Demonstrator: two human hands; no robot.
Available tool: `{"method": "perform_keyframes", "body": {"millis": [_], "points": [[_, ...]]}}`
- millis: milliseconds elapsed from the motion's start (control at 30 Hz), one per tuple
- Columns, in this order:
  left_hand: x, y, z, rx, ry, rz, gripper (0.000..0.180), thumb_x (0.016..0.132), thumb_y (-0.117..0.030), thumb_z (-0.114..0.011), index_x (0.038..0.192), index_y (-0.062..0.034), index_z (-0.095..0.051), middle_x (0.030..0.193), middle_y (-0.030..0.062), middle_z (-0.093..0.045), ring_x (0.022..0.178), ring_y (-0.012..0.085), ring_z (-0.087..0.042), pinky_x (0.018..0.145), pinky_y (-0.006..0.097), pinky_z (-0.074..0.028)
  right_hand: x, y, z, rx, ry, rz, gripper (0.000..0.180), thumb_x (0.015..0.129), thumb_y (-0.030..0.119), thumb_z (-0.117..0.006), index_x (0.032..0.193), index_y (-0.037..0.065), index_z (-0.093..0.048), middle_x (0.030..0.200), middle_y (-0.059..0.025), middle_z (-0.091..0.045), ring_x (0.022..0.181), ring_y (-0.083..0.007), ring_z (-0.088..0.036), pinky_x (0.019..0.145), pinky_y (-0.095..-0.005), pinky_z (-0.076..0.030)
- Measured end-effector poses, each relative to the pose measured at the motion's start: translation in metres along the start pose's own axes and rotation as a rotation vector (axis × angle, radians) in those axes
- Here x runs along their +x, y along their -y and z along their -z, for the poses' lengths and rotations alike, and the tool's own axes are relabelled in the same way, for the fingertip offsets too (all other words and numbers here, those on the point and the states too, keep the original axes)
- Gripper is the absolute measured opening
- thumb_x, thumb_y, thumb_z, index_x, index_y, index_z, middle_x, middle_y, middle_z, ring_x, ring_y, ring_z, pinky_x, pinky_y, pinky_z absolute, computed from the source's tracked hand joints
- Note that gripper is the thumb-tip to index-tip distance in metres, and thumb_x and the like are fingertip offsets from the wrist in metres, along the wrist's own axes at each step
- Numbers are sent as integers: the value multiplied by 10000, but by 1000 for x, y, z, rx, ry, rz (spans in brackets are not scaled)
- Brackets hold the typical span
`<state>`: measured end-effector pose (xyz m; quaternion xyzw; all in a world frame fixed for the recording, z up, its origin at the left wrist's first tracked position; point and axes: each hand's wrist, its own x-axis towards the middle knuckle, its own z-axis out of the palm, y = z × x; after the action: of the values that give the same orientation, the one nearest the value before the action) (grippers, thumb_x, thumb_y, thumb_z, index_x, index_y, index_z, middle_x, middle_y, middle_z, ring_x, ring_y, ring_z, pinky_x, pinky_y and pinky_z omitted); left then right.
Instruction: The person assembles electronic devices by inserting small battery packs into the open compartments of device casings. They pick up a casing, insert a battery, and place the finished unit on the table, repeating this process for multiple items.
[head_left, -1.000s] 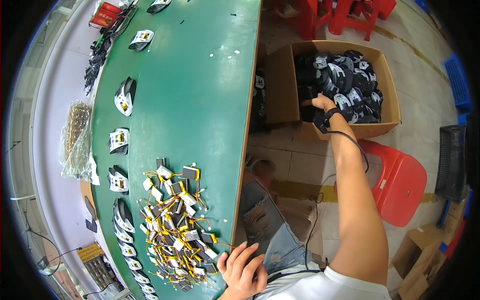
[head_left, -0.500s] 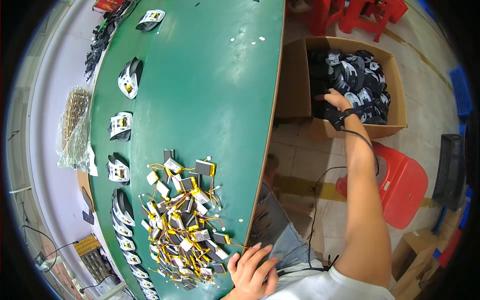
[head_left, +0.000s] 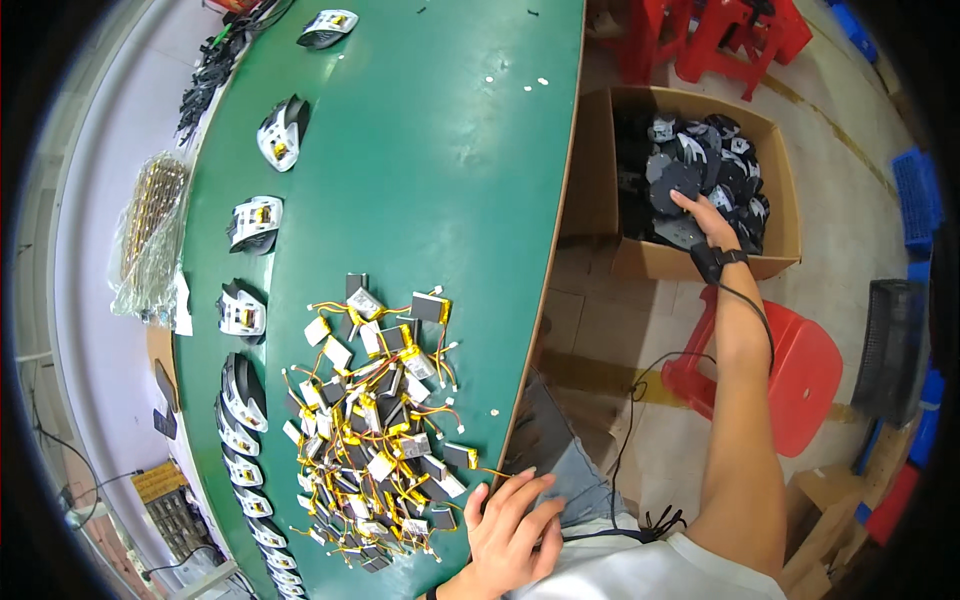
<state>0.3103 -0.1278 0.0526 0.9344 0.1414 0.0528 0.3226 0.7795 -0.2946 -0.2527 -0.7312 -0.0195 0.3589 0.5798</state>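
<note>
My right hand [head_left: 712, 222] reaches into a cardboard box [head_left: 705, 268] to the right of the table. Its thumb presses on a dark grey rounded plastic housing [head_left: 672, 188]; the other fingers are mostly hidden. More black-and-white mouse-shaped housings [head_left: 735, 172] fill the box around it. My left hand [head_left: 515, 530] rests at the table's edge, fingers stretched and slightly apart, holding nothing. Beside it on the green table [head_left: 430, 190] lies a heap of small battery packs [head_left: 380, 440] with yellow tape and thin wires. A row of white-and-black housings [head_left: 243, 312] runs along the table's left side.
A red plastic stool [head_left: 785, 385] stands below the box, and more red stools [head_left: 745, 45] stand beyond it. From the band on my right wrist a black cable [head_left: 760, 315] trails down. A black crate [head_left: 888, 345] is at far right; a bagged bundle [head_left: 150, 225] lies left of the table.
My right hand has drawn back a little toward the box's near side, and a dark rounded housing now shows under its thumb. The view has shifted slightly; my left hand stays by the table edge.
</note>
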Motion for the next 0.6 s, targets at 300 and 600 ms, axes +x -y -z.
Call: {"method": "perform_keyframes", "body": {"millis": [300,600], "points": [[-15,13,-16,-76,-140,-61,293,709,-11,-633,991,-89,-645,1156,93,-642,1188,303,-559,1104,472,-262,-121,121,20,55,179,307,636,869,322,-719,1345,-1,-448,1270,-81,-560,1122,-180,-551,971,-341,-460],[-49,21,35,-85,-542,-203,468,782,-5,-632,1237,-29,-528,1297,183,-535,1249,369,-496,1043,449,-403,-246,244,-192,10,803,823,670,766,293,-819,1285,13,-501,1153,-35,-585,1115,-170,-526,997,-337,-405]]}}
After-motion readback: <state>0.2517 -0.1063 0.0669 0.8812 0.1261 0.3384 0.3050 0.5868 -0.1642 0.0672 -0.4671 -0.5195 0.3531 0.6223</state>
